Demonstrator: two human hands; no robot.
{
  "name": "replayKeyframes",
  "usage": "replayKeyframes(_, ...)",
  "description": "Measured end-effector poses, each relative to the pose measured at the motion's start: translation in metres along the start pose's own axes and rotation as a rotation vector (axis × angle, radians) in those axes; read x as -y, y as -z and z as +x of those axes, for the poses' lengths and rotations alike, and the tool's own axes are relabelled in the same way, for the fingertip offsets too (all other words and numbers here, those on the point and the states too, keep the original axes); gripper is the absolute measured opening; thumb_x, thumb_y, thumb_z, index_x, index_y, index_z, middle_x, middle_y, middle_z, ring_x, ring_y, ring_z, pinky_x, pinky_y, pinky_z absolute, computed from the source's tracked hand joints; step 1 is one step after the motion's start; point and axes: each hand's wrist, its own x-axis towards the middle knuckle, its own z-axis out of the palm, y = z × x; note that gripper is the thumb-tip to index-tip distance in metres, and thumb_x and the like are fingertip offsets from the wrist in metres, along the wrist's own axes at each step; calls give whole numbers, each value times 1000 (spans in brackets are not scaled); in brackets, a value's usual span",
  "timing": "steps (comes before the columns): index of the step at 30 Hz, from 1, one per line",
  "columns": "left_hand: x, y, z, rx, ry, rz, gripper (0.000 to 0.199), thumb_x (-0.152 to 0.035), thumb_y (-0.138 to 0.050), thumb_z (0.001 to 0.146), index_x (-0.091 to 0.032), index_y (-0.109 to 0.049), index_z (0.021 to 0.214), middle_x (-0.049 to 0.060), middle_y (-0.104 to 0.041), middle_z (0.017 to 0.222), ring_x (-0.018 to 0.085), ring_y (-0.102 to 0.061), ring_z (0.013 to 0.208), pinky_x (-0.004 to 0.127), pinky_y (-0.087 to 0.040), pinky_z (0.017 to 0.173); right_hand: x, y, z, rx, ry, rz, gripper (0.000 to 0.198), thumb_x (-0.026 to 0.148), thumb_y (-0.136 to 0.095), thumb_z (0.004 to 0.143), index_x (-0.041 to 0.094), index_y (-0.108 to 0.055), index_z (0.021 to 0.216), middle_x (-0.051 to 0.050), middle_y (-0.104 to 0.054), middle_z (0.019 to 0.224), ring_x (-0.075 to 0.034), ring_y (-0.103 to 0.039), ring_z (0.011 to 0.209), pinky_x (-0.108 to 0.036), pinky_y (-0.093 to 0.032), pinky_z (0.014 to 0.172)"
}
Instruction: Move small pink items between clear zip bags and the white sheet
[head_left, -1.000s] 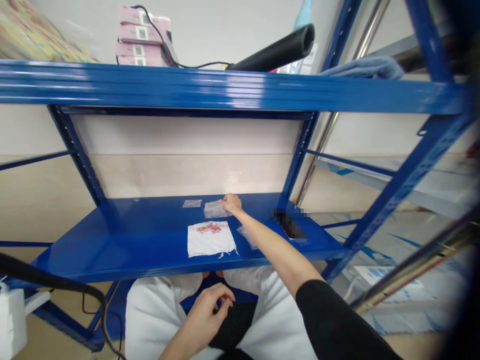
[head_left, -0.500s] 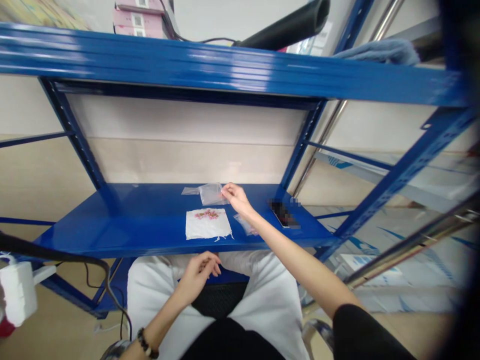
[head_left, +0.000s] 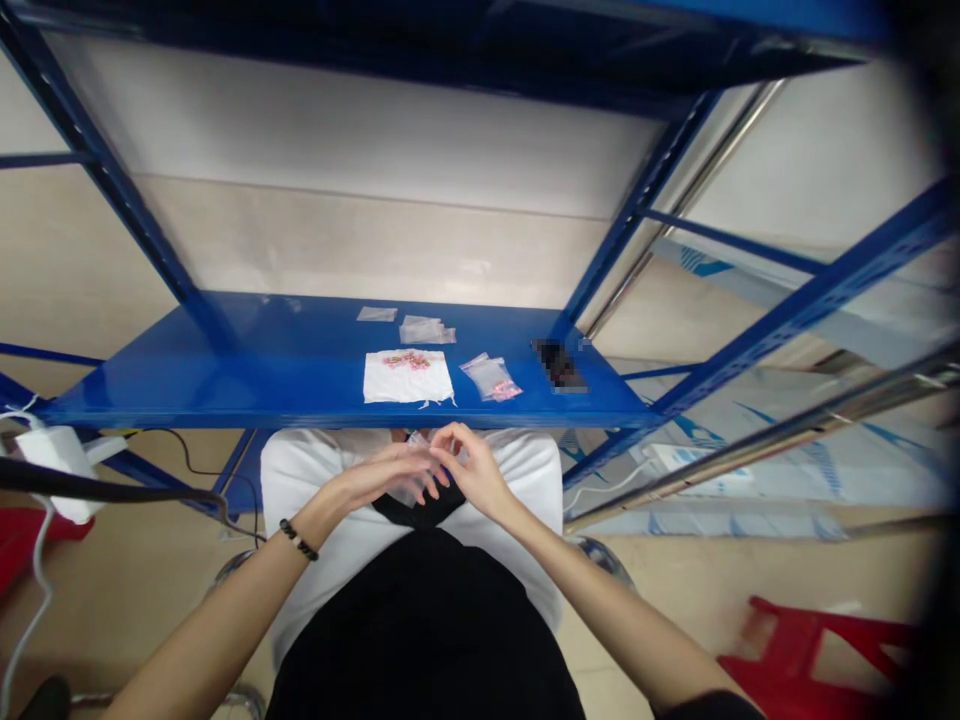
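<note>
Over my lap, just in front of the shelf edge, my two hands are close together. My right hand (head_left: 474, 472) has its fingers pinched on a small clear plastic bag (head_left: 409, 490), which hangs partly behind my left hand. My left hand (head_left: 390, 470) reaches across with its fingers stretched out against the bag; they are slightly blurred. On the blue shelf lies a white cloth pouch (head_left: 405, 387) with a small pile of pink beads or similar bits (head_left: 407, 360) on top. Right of it lie clear zip bags (head_left: 491, 380) with pink pieces inside.
Flat clear bags (head_left: 424, 329) lie behind the pouch, with another clear bag (head_left: 377, 314) farther left. A dark phone (head_left: 559, 365) lies at the shelf's right. Blue uprights (head_left: 630, 215) frame the shelf. A red stool (head_left: 795, 650) stands on the floor at right.
My right hand has come back from the bags on the shelf to my lap with a clear bag. My left hand has met it there. The view has tilted down.
</note>
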Motion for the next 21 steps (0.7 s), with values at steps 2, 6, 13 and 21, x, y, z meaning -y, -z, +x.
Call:
replayKeyframes(2,5,5,4,-20,-39,118,30,-39,-66,84,-12,-68,97,12,-70,91,20,-66,80,28,-52,69,-4,-3,-2,3,0,5,8,30,-61,90,24,-65,93,-3,-63,88,-19,-56,82,-32,-42,76)
replayKeyframes(6,13,13,11,-175,-200,454,26,-27,-62,84,-14,-65,107,8,-68,92,19,-63,85,30,-49,79,-4,-7,-6,33,75,-65,13,31,-59,93,24,-69,90,-6,-66,91,-23,-56,92,-39,-42,86)
replayKeyframes(13,12,9,5,-289,-344,1002,16,-18,-49,89,-17,-60,99,7,-61,96,22,-55,93,34,-43,86,-4,-9,-7,30,149,-24,15,30,-61,92,27,-74,98,-7,-71,101,-24,-60,98,-43,-47,91)
replayKeyframes(21,9,5,0,-318,-332,1327,17,-21,-48,91,-21,-55,106,8,-61,105,26,-53,100,39,-42,89,-8,-9,-9,81,305,-20,20,20,-59,92,22,-72,108,-7,-73,106,-22,-65,104,-42,-51,96)
